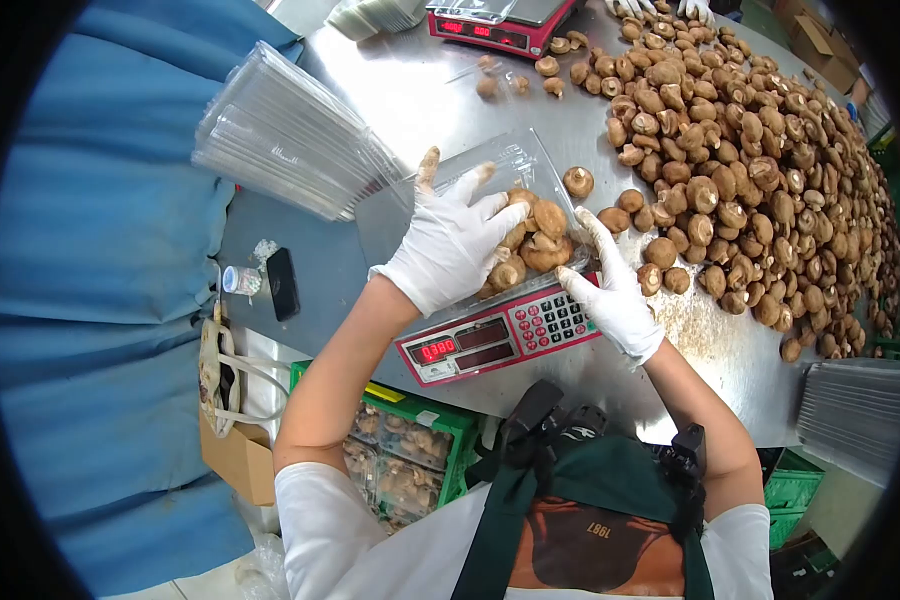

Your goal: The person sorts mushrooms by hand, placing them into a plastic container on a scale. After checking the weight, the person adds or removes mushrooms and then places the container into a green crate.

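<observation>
My left hand point(440, 250), in a white glove, lies spread over several brown mushrooms point(545, 250) in a clear plastic tray point(537, 160). Its fingertips touch the mushrooms, and its thumb stretches away from them. The tray rests on a red scale point(460, 350) whose lit display seems to read 0.380. To the right of the tray, my right hand point(625, 310) is also gloved, with thumb and fingers apart by the tray's right edge. Whether those fingertips press on the tray is hard to see. Part of the tray is hidden under my left hand.
A big mushroom heap point(760, 170) covers the table's right side. Stacked clear trays point(290, 130) stand at left, near a phone point(282, 284) and a small jar point(241, 280). A second scale point(500, 30) and another person's gloved hands point(695, 10) are at the far side. A green crate point(460, 430) sits below.
</observation>
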`<state>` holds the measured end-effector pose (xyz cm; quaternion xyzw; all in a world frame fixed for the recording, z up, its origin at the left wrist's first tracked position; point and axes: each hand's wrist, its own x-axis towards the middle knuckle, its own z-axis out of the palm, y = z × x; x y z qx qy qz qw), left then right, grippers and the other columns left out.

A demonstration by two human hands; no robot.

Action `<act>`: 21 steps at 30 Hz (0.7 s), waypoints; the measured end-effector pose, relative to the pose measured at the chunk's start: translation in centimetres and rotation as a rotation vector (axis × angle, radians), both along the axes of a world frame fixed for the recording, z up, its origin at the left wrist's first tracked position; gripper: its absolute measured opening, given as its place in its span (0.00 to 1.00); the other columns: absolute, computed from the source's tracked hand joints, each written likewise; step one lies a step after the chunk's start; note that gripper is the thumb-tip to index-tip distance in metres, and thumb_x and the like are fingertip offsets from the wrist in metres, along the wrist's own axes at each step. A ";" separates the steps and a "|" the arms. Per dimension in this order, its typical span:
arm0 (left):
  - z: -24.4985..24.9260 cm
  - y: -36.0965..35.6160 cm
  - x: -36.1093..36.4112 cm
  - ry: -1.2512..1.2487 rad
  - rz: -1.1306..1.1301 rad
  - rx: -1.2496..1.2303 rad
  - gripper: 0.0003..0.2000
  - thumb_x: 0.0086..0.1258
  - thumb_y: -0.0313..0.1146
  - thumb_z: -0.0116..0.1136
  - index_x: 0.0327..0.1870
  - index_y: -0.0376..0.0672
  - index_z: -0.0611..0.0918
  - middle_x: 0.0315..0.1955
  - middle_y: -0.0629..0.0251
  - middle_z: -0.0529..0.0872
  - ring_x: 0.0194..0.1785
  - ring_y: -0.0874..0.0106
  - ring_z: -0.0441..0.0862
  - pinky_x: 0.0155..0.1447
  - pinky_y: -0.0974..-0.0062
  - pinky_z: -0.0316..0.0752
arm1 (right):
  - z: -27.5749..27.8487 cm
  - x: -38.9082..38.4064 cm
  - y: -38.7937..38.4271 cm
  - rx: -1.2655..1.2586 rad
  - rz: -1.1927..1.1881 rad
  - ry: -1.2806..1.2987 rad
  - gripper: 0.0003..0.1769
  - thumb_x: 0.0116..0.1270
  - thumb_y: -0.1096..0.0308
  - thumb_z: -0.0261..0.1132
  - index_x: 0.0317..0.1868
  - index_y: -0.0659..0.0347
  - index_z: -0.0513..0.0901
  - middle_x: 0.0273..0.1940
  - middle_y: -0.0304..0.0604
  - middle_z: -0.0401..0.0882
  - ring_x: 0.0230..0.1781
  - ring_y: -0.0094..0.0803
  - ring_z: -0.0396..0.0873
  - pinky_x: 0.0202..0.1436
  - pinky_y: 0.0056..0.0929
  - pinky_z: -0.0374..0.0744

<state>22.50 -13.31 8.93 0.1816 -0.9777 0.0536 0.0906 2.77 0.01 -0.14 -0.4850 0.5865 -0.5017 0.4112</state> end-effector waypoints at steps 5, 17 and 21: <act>1.4 0.9 0.4 0.305 0.107 0.632 0.28 0.72 0.33 0.65 0.73 0.42 0.74 0.64 0.60 0.82 0.73 0.60 0.73 0.79 0.63 0.62 | 0.7 -0.7 0.5 -0.125 -0.074 0.230 0.39 0.67 0.67 0.69 0.76 0.64 0.65 0.70 0.56 0.72 0.72 0.46 0.71 0.76 0.38 0.68; -2.5 10.0 -7.4 0.824 -0.012 2.019 0.25 0.80 0.30 0.56 0.74 0.36 0.66 0.70 0.61 0.73 0.75 0.72 0.67 0.76 0.70 0.65 | 5.5 -4.6 5.9 -0.383 -0.028 0.249 0.40 0.63 0.64 0.77 0.74 0.62 0.72 0.71 0.51 0.73 0.73 0.44 0.70 0.77 0.40 0.66; -6.5 12.2 -11.5 0.470 0.191 1.834 0.25 0.78 0.28 0.58 0.73 0.38 0.65 0.62 0.59 0.80 0.64 0.72 0.77 0.69 0.72 0.71 | 2.2 -6.7 11.4 -0.063 -0.255 -0.205 0.30 0.68 0.69 0.71 0.70 0.62 0.75 0.64 0.45 0.80 0.64 0.31 0.78 0.70 0.32 0.73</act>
